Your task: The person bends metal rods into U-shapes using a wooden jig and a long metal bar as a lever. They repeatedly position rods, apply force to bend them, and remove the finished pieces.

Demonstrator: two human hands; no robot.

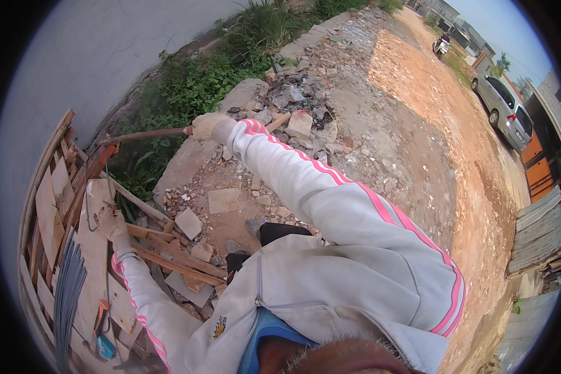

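My right hand [207, 126], which looks gloved, is stretched out to the left and closed around the end of a long rust-brown metal bar [149, 134]. The bar's far end reaches a reddish wooden beam [100, 161] on the wood pile. My left hand [110, 223] is closed on a thin bent steel rod [88, 209] that runs up towards the bar's far end. Whether rod and bar touch there is too small to tell. Beneath the left hand lies a pale board [93, 249]. A bundle of thin grey steel rods [68, 283] rests nearer me.
A tool with an orange-and-black handle [101, 315] and a teal object [106, 348] lie on the boards. Broken tiles and rubble [299, 124] cover the ground ahead. Plants [193, 87] grow by the grey wall [87, 56]. A silver car [503, 109] and a motorbike [441, 46] are far right.
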